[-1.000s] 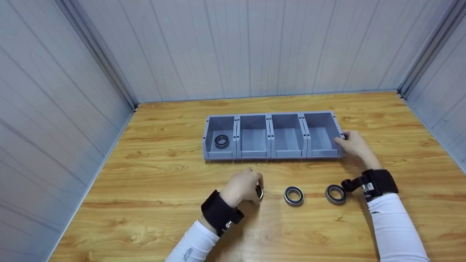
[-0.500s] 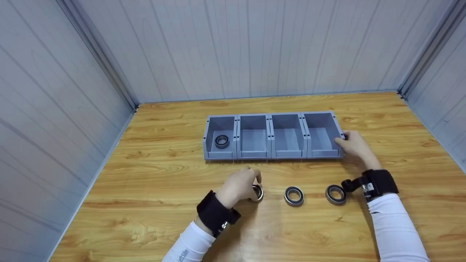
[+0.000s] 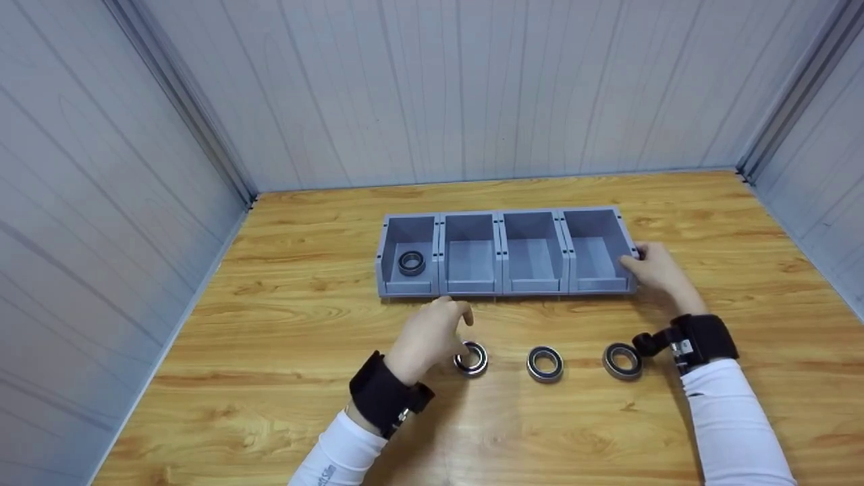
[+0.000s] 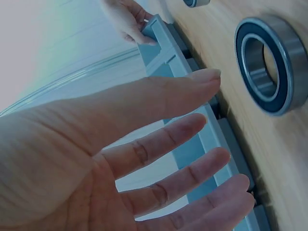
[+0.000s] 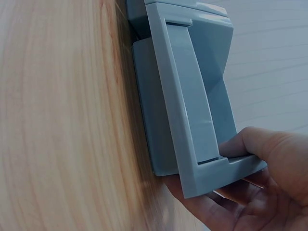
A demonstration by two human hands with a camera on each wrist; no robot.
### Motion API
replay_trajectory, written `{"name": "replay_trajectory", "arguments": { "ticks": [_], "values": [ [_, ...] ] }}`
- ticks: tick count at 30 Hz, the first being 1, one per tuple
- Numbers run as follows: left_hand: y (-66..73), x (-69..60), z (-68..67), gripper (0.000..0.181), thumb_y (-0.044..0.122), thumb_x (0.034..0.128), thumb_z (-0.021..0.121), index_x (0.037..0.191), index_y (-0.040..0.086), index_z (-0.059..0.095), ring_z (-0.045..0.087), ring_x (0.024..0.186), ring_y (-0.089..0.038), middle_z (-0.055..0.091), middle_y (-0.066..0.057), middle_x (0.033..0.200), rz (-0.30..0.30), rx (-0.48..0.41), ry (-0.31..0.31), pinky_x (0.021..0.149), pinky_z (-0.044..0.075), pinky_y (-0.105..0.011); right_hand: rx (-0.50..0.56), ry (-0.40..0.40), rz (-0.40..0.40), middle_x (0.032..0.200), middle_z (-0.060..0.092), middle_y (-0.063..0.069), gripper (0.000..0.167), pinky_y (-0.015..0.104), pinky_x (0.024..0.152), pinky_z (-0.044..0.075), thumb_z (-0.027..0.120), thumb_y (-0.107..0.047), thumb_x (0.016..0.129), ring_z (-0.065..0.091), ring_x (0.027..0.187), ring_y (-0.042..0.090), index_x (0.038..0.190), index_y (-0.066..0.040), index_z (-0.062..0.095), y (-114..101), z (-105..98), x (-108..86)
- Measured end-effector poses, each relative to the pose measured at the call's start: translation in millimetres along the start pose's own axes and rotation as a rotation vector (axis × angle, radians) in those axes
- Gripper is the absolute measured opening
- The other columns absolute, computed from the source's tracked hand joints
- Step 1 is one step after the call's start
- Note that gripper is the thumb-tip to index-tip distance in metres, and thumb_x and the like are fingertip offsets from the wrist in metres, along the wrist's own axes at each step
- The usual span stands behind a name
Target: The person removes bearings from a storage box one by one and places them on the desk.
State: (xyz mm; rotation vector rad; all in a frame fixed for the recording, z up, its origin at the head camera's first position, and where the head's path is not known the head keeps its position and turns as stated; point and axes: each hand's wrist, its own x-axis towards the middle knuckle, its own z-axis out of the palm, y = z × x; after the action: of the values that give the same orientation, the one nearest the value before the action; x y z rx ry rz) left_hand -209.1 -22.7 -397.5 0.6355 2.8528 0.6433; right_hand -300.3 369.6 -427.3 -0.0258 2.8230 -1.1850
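Observation:
My left hand (image 3: pixel 430 337) hovers beside the leftmost loose bearing (image 3: pixel 471 359), fingers extended and holding nothing. In the left wrist view, a gap separates the thumb from a bearing (image 4: pixel 264 67) with a black seal and steel ring. On the right, my right hand (image 3: pixel 658 268) grips the side wall of the rightmost grey bin (image 3: pixel 603 284), thumb inside and fingers outside. The right wrist view shows the same hold on the bin (image 5: pixel 190 91). Another bearing (image 3: pixel 411 262) lies in the leftmost bin (image 3: pixel 408 287).
Two more bearings, a middle one (image 3: pixel 545 364) and a right one (image 3: pixel 622 360), lie on the wooden table (image 3: pixel 540 439). Between the outer bins are a second bin (image 3: pixel 470 286) and a third bin (image 3: pixel 535 286). White panel walls (image 3: pixel 432 94) enclose the table's back and sides.
My left hand has let go of the leftmost loose bearing and drawn away to the left and slightly back. That bearing now shows whole on the table. The right hand stays put.

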Motion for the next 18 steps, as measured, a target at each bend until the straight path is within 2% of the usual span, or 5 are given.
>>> {"name": "replay_trajectory", "arguments": {
  "ticks": [7, 12, 18],
  "values": [
    [-4.9, -0.2, -8.5, 0.038, 0.008, 0.0715, 0.089, 0.106, 0.007, 0.072, 0.070, 0.106, -0.034, 0.073, -0.014, 0.113, 0.015, 0.027, 0.061, 0.088, 0.060, -0.048, -0.036, 0.010, -0.017, 0.075, 0.061, -0.001, 0.039, 0.018, 0.054, 0.047, 0.051, -0.010, 0.099, 0.050, 0.058, 0.001, 0.125, 0.019, 0.057, 0, -1, -0.5],
    [-9.2, 1.1, -14.9, 0.037, 0.008, 0.0739, 0.088, 0.108, 0.006, 0.072, 0.069, 0.108, -0.036, 0.073, -0.015, 0.114, 0.006, 0.019, 0.063, 0.090, 0.060, -0.050, -0.053, 0.010, -0.021, 0.075, 0.061, -0.002, 0.038, 0.018, 0.055, 0.047, 0.052, -0.010, 0.099, 0.051, 0.059, 0.002, 0.124, 0.018, 0.058, -1, -1, 0.7],
    [-14.0, 2.3, -24.4, 0.038, 0.002, 0.0746, 0.084, 0.110, 0.005, 0.072, 0.069, 0.108, -0.034, 0.074, -0.014, 0.115, -0.015, 0.005, 0.068, 0.092, 0.061, -0.050, -0.030, -0.026, 0.007, 0.070, 0.056, -0.005, 0.039, 0.019, 0.052, 0.046, 0.050, -0.012, 0.101, 0.049, 0.056, 0.002, 0.125, 0.017, 0.056, 0, -1, 1.1]
  ]
}}
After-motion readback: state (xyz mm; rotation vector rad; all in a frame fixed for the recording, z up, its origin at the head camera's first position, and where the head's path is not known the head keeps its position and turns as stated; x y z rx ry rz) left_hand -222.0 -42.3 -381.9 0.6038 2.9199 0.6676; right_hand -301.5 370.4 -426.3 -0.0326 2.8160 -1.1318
